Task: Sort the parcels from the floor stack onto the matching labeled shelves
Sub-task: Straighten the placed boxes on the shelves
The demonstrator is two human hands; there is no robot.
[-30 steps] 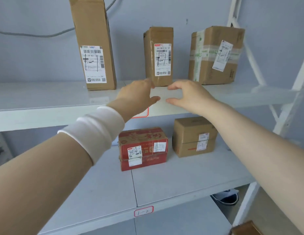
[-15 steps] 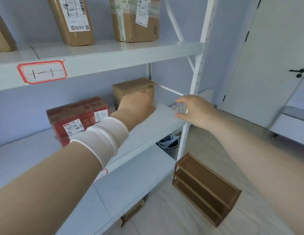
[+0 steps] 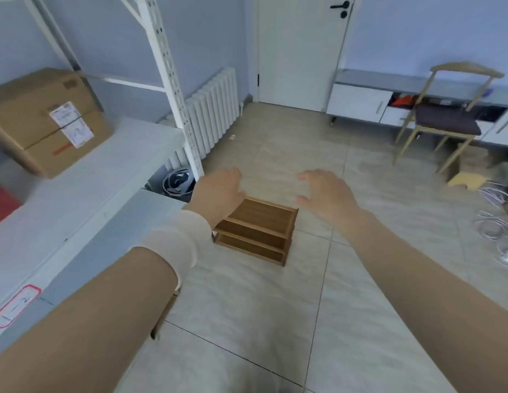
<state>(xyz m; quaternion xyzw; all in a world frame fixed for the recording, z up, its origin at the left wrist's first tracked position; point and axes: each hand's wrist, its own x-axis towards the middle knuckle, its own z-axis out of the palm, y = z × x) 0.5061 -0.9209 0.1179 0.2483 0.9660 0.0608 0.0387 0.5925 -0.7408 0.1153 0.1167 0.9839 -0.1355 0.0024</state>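
Room first: tiled floor [image 3: 247,321] took up most of the view, w/ a white door [image 3: 298,52] at the far end and a radiator [image 3: 216,109] on the wall left of it. White shelving unit [image 3: 85,194] ran down the left side; its middle shelf carried a brown parcel [image 3: 45,120] standing near the back w/ a label on its face, and a red parcel [image 3: 3,202] just visible at the left edge. A red-bordered shelf tag [image 3: 16,304] sat on the shelf's front lip, handwriting approx "1-2" but blurred. Low cabinet [image 3: 360,100] and chair [image 3: 445,120] stood well apart on the right, w/ loose white cables [image 3: 497,222] on the floor nearby.

Small wooden rack [image 3: 255,231] sat on the tiles, centre frame, below the hands. No floor stack of parcels was in view, so the next parcel's position couldn't be told.

Left hand [image 3: 218,191], w/ a white wrist band [image 3: 179,242], and right hand [image 3: 326,194] were both held out over the floor, fingers spread wide, holding nothing.

Judged step: between placements, heading for the next parcel. To do it well: find the stack before reaching, read the parcel's label before lifting, take it w/ both hands on opposite sides, then check label vs shelf tag before setting down. Watch footing round the rack and cables.
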